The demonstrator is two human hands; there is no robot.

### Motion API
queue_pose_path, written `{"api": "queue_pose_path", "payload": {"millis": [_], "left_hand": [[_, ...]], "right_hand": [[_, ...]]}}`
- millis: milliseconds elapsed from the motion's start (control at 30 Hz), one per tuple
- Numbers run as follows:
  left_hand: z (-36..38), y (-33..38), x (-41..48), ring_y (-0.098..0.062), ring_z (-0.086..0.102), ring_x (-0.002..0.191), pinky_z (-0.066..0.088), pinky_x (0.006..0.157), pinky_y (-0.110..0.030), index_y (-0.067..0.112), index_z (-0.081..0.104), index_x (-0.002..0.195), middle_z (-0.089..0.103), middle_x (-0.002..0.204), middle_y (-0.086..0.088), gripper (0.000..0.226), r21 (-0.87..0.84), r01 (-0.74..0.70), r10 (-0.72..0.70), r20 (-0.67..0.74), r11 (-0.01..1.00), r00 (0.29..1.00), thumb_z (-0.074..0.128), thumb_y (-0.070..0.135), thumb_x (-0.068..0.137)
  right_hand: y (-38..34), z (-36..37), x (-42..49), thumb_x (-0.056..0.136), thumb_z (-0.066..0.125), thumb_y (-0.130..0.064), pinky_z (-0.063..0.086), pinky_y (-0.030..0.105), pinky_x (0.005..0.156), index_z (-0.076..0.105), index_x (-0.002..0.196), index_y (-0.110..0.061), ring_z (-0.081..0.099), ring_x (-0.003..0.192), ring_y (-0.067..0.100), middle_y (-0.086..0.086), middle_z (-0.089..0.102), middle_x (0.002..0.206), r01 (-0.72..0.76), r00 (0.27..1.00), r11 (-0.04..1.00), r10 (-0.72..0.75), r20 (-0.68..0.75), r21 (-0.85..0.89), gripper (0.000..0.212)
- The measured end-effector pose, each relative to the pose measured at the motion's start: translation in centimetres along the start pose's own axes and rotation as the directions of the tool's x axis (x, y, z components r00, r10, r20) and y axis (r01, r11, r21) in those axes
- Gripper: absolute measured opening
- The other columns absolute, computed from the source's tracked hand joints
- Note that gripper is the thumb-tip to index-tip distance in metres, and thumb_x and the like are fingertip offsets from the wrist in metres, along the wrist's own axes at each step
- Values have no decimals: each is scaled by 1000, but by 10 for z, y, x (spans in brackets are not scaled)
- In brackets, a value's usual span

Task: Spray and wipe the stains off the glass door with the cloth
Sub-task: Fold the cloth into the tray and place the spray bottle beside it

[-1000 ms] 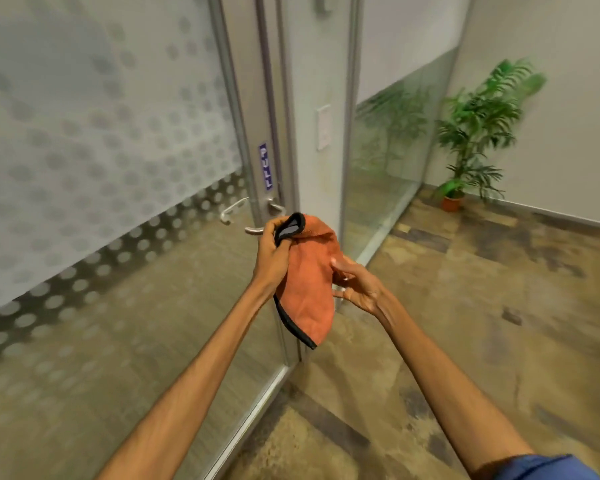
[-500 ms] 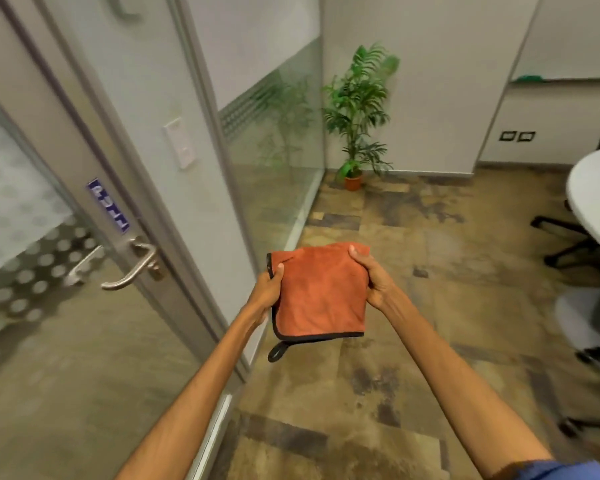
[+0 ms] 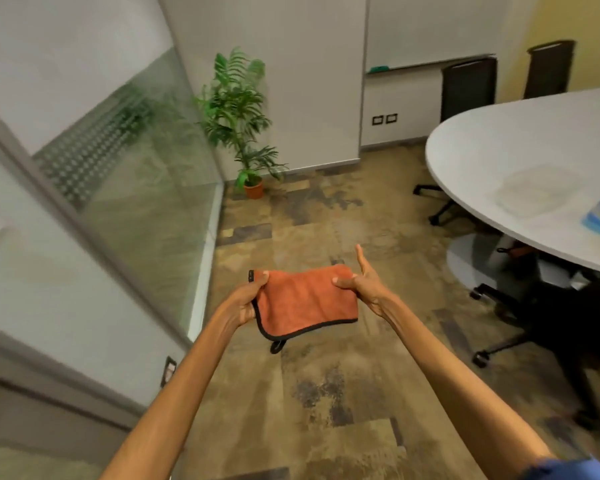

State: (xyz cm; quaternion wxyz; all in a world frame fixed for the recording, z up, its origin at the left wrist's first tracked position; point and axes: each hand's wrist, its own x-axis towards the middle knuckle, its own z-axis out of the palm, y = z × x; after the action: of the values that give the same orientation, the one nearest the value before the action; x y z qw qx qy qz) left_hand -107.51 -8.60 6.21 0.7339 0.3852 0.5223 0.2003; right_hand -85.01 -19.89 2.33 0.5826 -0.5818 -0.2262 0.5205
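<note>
The left hand (image 3: 246, 301) curls its fingers round one end of the folded orange cloth (image 3: 305, 303), the right hand (image 3: 366, 287) pinches the other, probably squaring a wiping pad.

Both bare forearms reach forward; the left hand (image 3: 245, 301) pinches the orange cloth (image 3: 305, 303) at its left edge, thumb on top. The right hand (image 3: 366, 285) pinches its right edge; forefinger straight.

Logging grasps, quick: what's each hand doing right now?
Left hand: grips the orange cloth by its left edge.
Right hand: pinches the cloth's right edge, index finger straight.
</note>
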Motion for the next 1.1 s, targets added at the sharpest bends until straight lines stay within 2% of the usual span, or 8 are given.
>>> {"api": "queue_pose_path", "payload": {"millis": [67, 167, 233, 333, 533, 733, 833, 1100], "left_hand": [[20, 7, 16, -17, 69, 86, 53, 91, -39, -3, 63, 121, 67, 120, -15, 33, 73, 28, -37, 121, 997, 992, 66, 11, 91], [56, 14, 44, -20, 67, 101, 56, 92, -39, -3, 35, 146, 62, 122, -13, 89, 218, -66, 27, 177, 974, 984, 82, -3, 70], [79, 20, 65, -24, 54, 118, 51, 96, -43, 15, 9, 152, 45, 130, -9, 119, 293, -117, 81, 134, 949, 988, 86, -7, 64], [113, 35, 100, -30, 36, 131, 47, 99, -42, 29, 15, 150, 26, 147, -18, 128, 542, -271, 205, 179, 795, 962, 92, -4, 53], [184, 71, 169, -25, 37, 122, 35, 105, -19, 24, 54, 136, 28, 122, -11, 93, 723, -584, 328, 486, 369, 810, 92, 3, 54], [262, 95, 214, -30, 48, 108, 42, 99, -31, 10, 66, 123, 40, 109, -12, 45, 696, -718, 334, 669, 34, 664, 71, 7, 79], [293, 101, 223, -27, 48, 94, 47, 90, -39, 4, 66, 106, 37, 105, -10, 27, 624, -781, 384, 720, 8, 579, 58, -2, 80], [391, 118, 274, -32, 46, 117, 34, 94, -24, 2, 66, 100, 57, 117, -16, 22, 521, -853, 358, 803, -33, 477, 66, 0, 78]], "right_hand": [[-8, -23, 2, 79, 77, 5, 57, 29, 87, 23, 156, -32, 66, 105, 14, -4, 62, 119, 66, 997, 995, -69, -39, -71, 101], [-12, -55, 11, 80, 74, 9, 57, 22, 81, 48, 146, -12, 69, 91, 7, 3, 68, 113, 106, 990, 988, -115, -85, -110, 74], [-16, -76, 20, 78, 72, 15, 56, 19, 72, 52, 142, -8, 68, 82, 6, 6, 68, 107, 99, 984, 988, -115, -135, -118, 71], [-27, -105, 35, 69, 75, 21, 57, 22, 72, 52, 140, -11, 63, 90, 13, 9, 63, 113, 83, 966, 983, -120, -228, -166, 82], [-60, -151, 73, 69, 81, 13, 54, 26, 83, 54, 135, -4, 61, 97, 15, 11, 61, 120, 53, 896, 940, -194, -400, -337, 74], [-86, -196, 97, 81, 79, -13, 48, 40, 99, 57, 127, -13, 56, 112, 21, 5, 59, 123, -25, 789, 838, -319, -526, -546, 51], [-95, -221, 106, 85, 76, -20, 48, 38, 92, 59, 117, -12, 59, 108, 24, 7, 64, 116, -44, 754, 790, -375, -539, -612, 37], [-116, -306, 127, 81, 80, -25, 52, 37, 84, 70, 102, -11, 63, 102, 28, 16, 67, 107, -37, 670, 890, -315, -672, -454, 27]]}}
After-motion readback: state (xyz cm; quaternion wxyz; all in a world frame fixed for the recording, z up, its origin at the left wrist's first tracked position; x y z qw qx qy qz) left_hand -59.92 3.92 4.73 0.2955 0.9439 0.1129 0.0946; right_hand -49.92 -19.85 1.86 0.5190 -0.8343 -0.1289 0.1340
